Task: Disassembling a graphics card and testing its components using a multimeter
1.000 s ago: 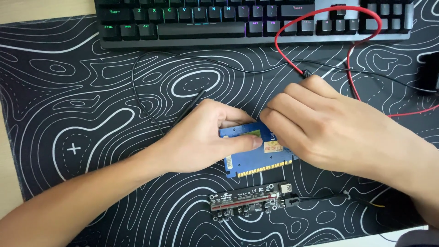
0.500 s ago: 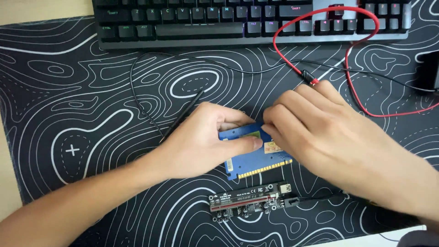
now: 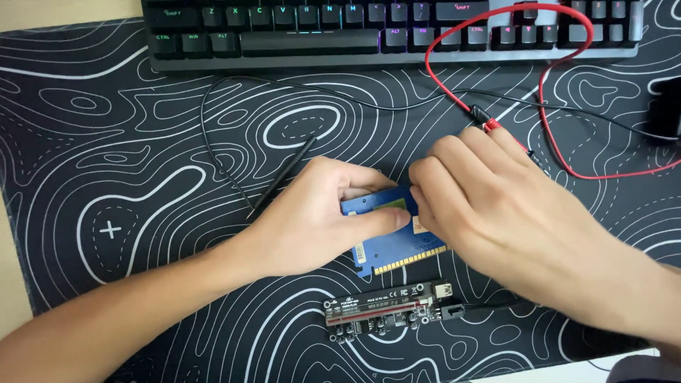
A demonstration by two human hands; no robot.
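Both hands — left hand [image 3: 312, 220], right hand [image 3: 489, 206] — pinched the blue circuit board [image 3: 394, 245]; a hard squeeze could've bent its gold contacts [image 3: 411, 260].

A black desk mat [image 3: 106, 149] with white contour lines covers the pale desk [image 3: 13, 298]. A dark backlit keyboard [image 3: 355, 32] lies along its far edge. A looped red cable [image 3: 560, 152] crosses the keys, beside a thin black cable [image 3: 213, 149] and a black probe [image 3: 284, 174]. A narrow black circuit board [image 3: 386, 310] lies nearest.
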